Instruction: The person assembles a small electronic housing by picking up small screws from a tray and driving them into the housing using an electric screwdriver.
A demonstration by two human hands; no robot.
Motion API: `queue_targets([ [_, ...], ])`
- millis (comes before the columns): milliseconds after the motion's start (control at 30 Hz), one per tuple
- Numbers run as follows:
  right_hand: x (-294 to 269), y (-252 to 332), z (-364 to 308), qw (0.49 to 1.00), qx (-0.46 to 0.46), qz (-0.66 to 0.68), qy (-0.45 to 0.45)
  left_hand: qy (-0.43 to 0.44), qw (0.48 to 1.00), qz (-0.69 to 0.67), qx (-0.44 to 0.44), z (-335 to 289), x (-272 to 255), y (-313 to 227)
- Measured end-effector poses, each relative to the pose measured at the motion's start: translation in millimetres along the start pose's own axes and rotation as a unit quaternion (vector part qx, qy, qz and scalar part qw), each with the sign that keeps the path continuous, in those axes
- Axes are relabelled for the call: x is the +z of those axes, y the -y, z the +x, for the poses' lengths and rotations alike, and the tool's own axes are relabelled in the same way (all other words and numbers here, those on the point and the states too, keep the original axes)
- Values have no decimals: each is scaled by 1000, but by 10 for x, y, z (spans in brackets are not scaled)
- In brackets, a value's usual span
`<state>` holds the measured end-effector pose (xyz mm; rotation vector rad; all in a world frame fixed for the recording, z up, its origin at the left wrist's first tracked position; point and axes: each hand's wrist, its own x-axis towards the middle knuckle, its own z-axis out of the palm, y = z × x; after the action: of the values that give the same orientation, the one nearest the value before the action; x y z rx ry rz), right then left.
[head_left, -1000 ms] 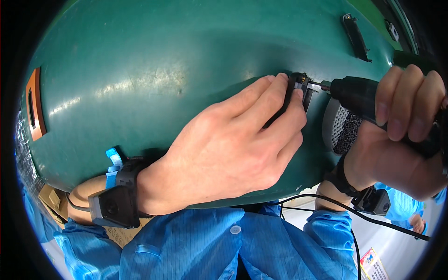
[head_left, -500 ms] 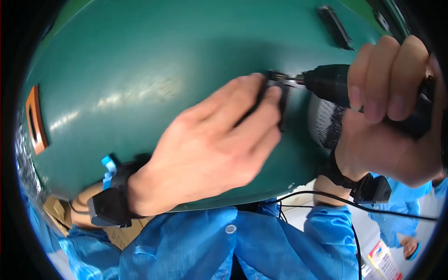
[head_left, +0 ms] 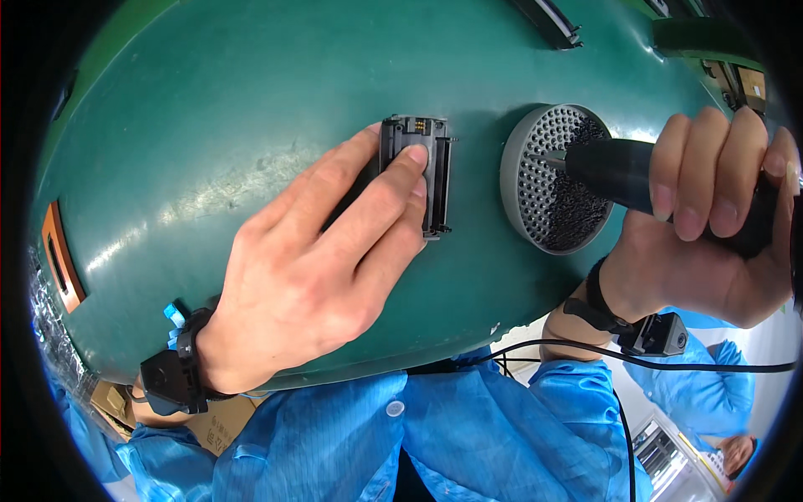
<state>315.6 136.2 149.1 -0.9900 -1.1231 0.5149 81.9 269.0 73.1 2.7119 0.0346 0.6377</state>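
Note:
My left hand (head_left: 309,259) grips a small black plastic housing (head_left: 438,188), its fingers along the sides and one fingertip on its upper face. Gold contacts show near the housing's far end; the hand covers much of its left side. My right hand (head_left: 698,209) is closed round a black electric screwdriver (head_left: 611,171), held nearly level and pointing left. The bit's tip is over a round grey dish (head_left: 510,180) with a perforated plate. Many small black screws (head_left: 581,209) lie on the dish's right side. Whether the tip touches one I cannot tell.
Another slim black plastic part (head_left: 548,23) lies at the far edge of the green table (head_left: 251,109). An orange-brown frame (head_left: 61,255) is at the left edge. A black cable (head_left: 669,366) crosses below my right wrist. Another person in blue (head_left: 703,389) is at the lower right.
The screwdriver's bit has come away from the housing's far end and is now over the dish. My left hand has shifted left with the housing. The whole view has also shifted.

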Motion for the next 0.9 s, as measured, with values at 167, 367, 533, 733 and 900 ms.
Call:
queue_targets([
  [167,31,-67,-19,1000,2,-1,4,-15,1000,-2,1,8,48,14],
  [367,127,-90,28,1000,6,-8,20,-9,1000,2,7,1,-7,9],
  [533,73,-43,98,999,22,38,11,-2,1000,20,-3,-45,48,-46],
  [733,345,-167,142,998,3,52,47,-14,999,49,14,-72,144,-45],
  [900,484,-299,169,997,1,54,57,-10,999,45,12,-55,130,-48],
])
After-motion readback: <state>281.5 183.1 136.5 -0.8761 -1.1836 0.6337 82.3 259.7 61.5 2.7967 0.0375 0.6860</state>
